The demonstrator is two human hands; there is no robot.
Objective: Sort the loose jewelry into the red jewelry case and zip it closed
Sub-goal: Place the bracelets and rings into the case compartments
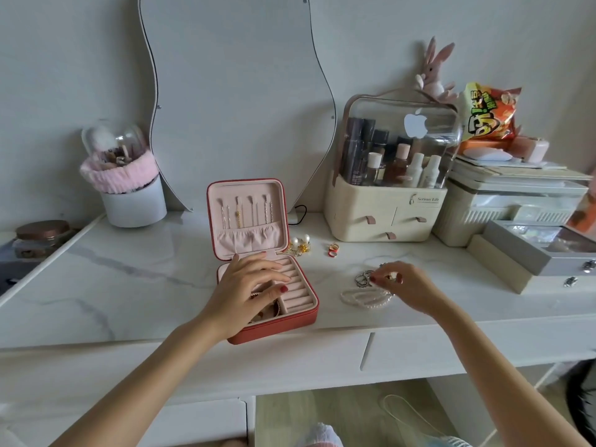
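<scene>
The red jewelry case (pixel 267 262) stood open near the front of the white table (pixel 129 279), lid upright with chains hung inside, tray holding a few gold pieces in its near compartment. The left hand (pixel 250 290) rested on the tray, fingers loosely spread and gripping nothing I could see. Right of the case, the right hand (pixel 408 287) pinched at a silver bead chain (pixel 363 278) lying just above a coil of pearl strands (pixel 367 297) (the two nearly touched). Lifting the chain could snag and drag the pearls, or tangle them. Pearl earrings (pixel 300 245) and rings (pixel 333 249) waited behind, beside the case.
</scene>
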